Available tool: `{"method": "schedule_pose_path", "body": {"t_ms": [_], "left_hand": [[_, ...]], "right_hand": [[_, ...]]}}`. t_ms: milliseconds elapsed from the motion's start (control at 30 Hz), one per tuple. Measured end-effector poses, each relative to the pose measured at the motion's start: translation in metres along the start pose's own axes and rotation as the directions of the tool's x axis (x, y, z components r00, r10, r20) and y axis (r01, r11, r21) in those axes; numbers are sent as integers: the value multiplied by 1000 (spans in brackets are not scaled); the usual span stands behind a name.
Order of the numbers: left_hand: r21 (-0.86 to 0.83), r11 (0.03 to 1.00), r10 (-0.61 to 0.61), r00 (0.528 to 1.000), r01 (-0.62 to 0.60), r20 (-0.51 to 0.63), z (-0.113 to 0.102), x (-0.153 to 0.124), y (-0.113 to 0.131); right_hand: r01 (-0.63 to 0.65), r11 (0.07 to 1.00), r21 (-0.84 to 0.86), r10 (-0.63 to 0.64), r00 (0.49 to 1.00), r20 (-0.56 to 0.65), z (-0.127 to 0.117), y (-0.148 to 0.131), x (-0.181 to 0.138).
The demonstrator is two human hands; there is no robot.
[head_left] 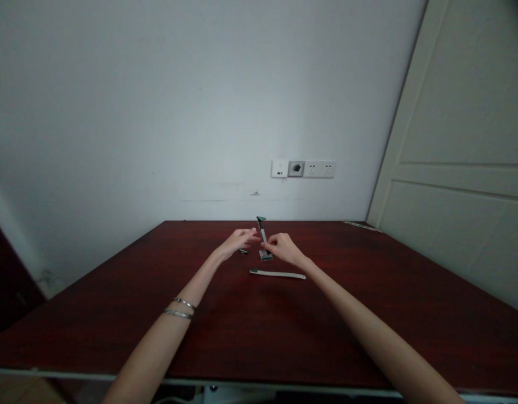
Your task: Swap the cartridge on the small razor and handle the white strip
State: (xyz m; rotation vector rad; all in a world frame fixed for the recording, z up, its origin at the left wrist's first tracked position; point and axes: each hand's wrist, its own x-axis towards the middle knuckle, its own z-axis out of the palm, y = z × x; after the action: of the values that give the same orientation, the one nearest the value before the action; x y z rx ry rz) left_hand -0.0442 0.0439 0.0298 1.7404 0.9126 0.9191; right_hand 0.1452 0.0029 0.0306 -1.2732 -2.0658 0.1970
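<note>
My right hand (283, 247) is closed, its thumb and fingers pinching the lower handle of a razor (263, 232). The razor stands nearly upright, tilted a little to the left, with its green-edged head on top. Just left of the razor is my left hand (239, 241), fingers stretched out and apart, holding nothing; whether a fingertip touches the handle I cannot tell. Below the razor lies a small grey, clear-looking case (266, 256). A small dark green piece (243, 251) rests under my left hand, partly covered by it.
A long, thin whitish strip (280, 274) with a grey end lies on the dark red table (259, 331), nearer to me than the case. Behind the table rises a white wall with sockets (319, 169). A pale panelled door (461, 168) stands at the right.
</note>
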Motion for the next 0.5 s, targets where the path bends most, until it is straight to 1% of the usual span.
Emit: {"method": "schedule_pose_path", "body": {"t_ms": [33,67,133,200,267,333,500], "left_hand": [[66,998,-11,1000,13,-22,-6,2,-4],[160,987,9,998,0,-56,-12,4,-9],[374,925,99,992,-61,-84,-21,7,-20],[510,859,122,987,-54,-101,-25,9,-31],[579,814,135,986,-54,-98,-24,8,-39],[616,784,148,986,-72,-74,-18,7,-41],[654,738,167,984,-167,63,2,12,-42]], "right_hand": [[-48,998,-41,48,999,1,0,7,0],[-93,993,-78,94,996,8,1,14,0],[-170,974,-153,177,984,36,3,30,0],[-224,947,-229,244,967,66,7,43,-2],[-251,923,-293,287,954,87,11,53,-3],[-262,907,-331,311,944,107,13,59,-5],[-264,891,-370,342,926,162,17,61,-10]]}}
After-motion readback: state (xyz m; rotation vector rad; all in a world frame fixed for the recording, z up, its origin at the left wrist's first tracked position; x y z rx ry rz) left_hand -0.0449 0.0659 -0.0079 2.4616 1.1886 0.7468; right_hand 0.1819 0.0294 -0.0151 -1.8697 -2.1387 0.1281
